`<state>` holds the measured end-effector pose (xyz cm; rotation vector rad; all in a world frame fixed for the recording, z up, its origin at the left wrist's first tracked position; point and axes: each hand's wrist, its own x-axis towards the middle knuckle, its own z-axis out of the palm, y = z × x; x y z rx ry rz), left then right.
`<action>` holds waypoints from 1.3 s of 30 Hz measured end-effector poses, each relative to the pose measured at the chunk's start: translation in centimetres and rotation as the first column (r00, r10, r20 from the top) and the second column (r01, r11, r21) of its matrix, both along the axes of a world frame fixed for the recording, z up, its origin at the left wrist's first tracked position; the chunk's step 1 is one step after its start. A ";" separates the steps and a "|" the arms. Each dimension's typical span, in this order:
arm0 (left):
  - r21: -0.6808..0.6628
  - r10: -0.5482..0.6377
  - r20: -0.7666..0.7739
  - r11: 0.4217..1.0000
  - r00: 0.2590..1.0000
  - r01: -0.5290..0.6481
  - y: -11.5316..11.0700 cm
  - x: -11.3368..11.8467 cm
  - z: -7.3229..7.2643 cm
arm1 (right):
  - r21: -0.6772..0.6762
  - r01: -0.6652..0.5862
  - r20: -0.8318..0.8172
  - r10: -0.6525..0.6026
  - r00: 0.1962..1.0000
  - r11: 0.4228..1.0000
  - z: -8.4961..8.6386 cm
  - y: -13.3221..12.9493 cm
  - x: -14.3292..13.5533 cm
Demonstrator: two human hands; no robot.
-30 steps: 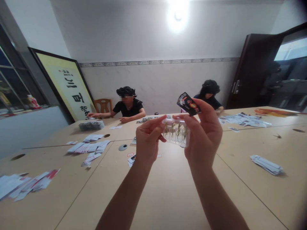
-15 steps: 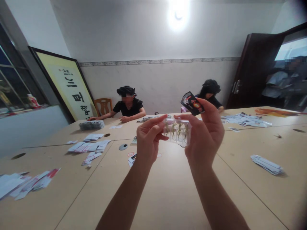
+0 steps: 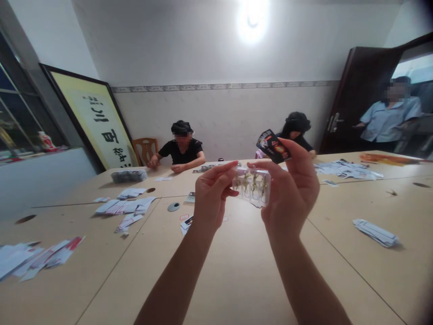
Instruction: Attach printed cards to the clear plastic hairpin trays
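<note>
Little changes: left hand (image 3: 210, 196) and right hand (image 3: 291, 193) keep fingers clamped on clear case (image 3: 252, 187), black card (image 3: 273, 146) above it unreleased

Forearms (image 3: 184, 271) extended, left hand (image 3: 211, 196) and right hand (image 3: 291, 192) just apart, fingers (image 3: 221, 169) bent, pinching

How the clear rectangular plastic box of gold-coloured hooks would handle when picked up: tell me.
The box is probably stiff, its edges looking straight between the left hand and right hand. It is likely light for its size, with thin-looking transparent walls and small hooks. Its smooth-looking plastic may be slippery.
</note>
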<state>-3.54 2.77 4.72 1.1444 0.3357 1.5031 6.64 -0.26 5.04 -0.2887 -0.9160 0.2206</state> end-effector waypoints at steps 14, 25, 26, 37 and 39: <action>0.041 0.153 0.024 0.987 0.988 -0.154 0.5 -0.3 0.3 | -0.016 0.043 0.040 -0.042 0.998 0.999 -0.5 0.0 -1.7; 0.119 0.131 -0.195 0.987 0.972 -0.109 1.8 -2.9 1.0 | -0.029 -0.018 -0.060 0.016 0.998 0.999 -1.2 1.5 -2.8; 0.116 0.134 -0.222 0.987 0.966 -0.110 1.9 -3.1 1.0 | -0.044 -0.021 -0.075 0.017 0.997 0.999 -1.3 1.8 -2.8; 0.122 0.181 -0.328 0.981 0.927 -0.149 3.6 -3.3 0.2 | -0.177 -0.099 -0.137 0.075 0.988 0.979 -2.1 4.0 -2.9; 0.091 0.132 -0.311 0.990 0.941 -0.109 4.1 -3.1 -0.1 | -0.168 -0.115 -0.159 0.088 0.983 0.979 -2.1 4.1 -2.5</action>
